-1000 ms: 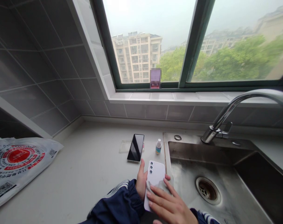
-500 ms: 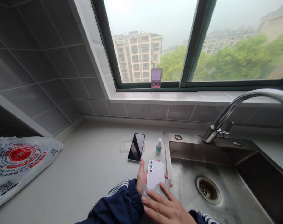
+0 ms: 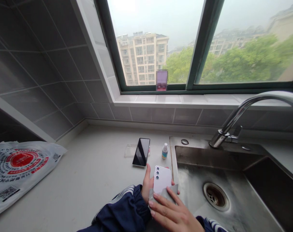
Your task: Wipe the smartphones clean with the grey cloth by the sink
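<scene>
A pale lilac smartphone point(image 3: 162, 177) lies back up in my left hand point(image 3: 147, 183), its three camera lenses at the upper left. The thumb runs along the phone's left side and fingertips show at its right edge. My right hand point(image 3: 169, 209) holds a grey cloth point(image 3: 164, 193) down against the phone's lower back, fingers stretched over it. The cloth hides the phone's bottom end. Just beyond, a second phone point(image 3: 141, 152) with a dark screen rests partly on a clear phone case point(image 3: 130, 150). A small white-capped bottle point(image 3: 165, 151) stands to its right.
A stainless steel sink point(image 3: 194, 174) with a drain point(image 3: 216, 196) lies on the right, under a chrome faucet point(image 3: 230, 124). A white plastic bag point(image 3: 21, 170) with red print sits on the counter point(image 3: 88, 174) at left. The window sill point(image 3: 175, 100) runs along the back.
Both hands, the lilac phone and the cloth have shifted very slightly to the right in view. The hold stays the same, and the other objects have not moved.
</scene>
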The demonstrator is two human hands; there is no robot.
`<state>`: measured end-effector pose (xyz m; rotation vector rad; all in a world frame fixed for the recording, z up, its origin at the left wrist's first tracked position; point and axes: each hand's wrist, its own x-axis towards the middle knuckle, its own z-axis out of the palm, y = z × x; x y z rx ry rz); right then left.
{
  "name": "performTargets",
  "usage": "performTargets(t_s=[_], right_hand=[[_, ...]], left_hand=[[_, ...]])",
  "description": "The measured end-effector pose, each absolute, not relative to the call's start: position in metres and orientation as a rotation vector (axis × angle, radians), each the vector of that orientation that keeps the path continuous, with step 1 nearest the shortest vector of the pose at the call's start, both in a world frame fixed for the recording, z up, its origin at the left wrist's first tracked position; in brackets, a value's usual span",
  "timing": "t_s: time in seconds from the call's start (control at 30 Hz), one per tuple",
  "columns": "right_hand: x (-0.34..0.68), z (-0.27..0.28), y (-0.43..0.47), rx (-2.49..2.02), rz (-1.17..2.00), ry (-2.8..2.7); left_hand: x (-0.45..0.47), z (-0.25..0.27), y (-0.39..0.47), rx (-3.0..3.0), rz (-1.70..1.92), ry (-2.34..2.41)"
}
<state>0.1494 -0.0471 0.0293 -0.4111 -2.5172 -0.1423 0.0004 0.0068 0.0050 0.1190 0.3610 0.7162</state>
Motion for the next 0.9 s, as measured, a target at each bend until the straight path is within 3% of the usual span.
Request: performTargets(t_s=[0.9], right_hand=[[0.145,0.035,-0.048,-0.345,-0.241,-2.604]], left_hand=[[-0.001,-0.006,0.009,0.228,0.674,0.269]])
